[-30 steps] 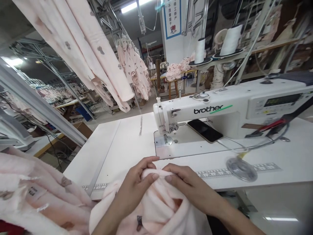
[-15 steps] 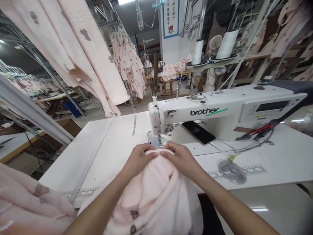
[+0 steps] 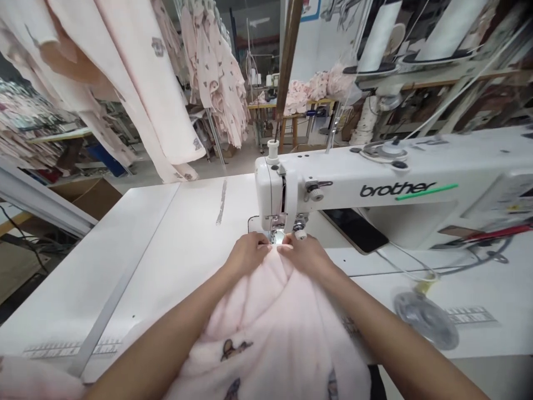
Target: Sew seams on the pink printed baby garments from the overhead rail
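Pale pink plush fabric [image 3: 275,322] with small dark animal-like prints hangs from both hands toward my lap. My left hand [image 3: 249,253] pinches its top edge on the left, thumb on top. On the right, my right hand [image 3: 307,253] pinches the same edge a short way off. Between them the edge lies right at the needle and presser foot [image 3: 275,236] of a white sewing machine [image 3: 333,178]. Whether the edge is under the foot I cannot tell.
Behind my right hand a phone [image 3: 356,228] lies on the white table [image 3: 195,244]. A clear round plastic disc [image 3: 425,318] sits near a ruler strip [image 3: 470,315] at right. Pink garments [image 3: 145,83] hang at upper left. Thread cones [image 3: 380,36] stand behind the machine.
Both hands have moved forward with the fabric edge, from just in front of the needle area up to the presser foot. My view has come closer to the machine.
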`<action>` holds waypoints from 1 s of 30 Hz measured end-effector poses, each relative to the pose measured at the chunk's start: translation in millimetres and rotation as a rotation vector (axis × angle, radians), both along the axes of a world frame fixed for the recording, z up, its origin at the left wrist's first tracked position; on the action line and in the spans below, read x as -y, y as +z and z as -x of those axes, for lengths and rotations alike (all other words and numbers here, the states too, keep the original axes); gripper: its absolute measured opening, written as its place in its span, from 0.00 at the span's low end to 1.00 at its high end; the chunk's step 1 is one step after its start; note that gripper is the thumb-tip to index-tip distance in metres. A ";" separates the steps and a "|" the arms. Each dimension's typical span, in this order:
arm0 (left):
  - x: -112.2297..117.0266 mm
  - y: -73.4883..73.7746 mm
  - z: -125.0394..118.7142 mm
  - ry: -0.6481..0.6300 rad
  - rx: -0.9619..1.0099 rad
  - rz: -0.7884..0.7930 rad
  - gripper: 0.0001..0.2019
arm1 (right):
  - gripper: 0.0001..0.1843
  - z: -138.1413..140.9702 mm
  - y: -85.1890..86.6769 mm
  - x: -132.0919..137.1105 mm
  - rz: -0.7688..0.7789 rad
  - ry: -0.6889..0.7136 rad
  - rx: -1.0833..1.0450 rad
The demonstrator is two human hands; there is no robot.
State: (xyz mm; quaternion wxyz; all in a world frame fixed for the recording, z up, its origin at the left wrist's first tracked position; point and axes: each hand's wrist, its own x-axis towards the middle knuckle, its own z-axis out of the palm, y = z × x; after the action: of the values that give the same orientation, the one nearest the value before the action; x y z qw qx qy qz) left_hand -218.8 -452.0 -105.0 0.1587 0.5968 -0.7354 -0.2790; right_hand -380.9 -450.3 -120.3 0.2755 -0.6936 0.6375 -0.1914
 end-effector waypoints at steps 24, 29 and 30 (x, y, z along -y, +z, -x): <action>12.3 -4.5 8.3 0.079 0.043 0.051 0.08 | 0.10 -3.6 -12.7 3.4 0.122 -0.102 -0.123; 14.0 -6.9 8.9 0.073 0.037 0.065 0.08 | 0.09 -4.7 -14.6 5.4 0.149 -0.115 -0.151; 14.4 -7.8 8.7 0.074 0.036 0.072 0.08 | 0.09 -4.7 -15.4 5.9 0.157 -0.115 -0.152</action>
State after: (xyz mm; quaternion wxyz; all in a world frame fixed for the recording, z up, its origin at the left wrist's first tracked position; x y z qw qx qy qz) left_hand -227.5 -466.4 -112.8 0.1771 0.6225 -0.7251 -0.2355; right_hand -376.2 -456.2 -135.6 0.1599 -0.6879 0.6782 -0.2031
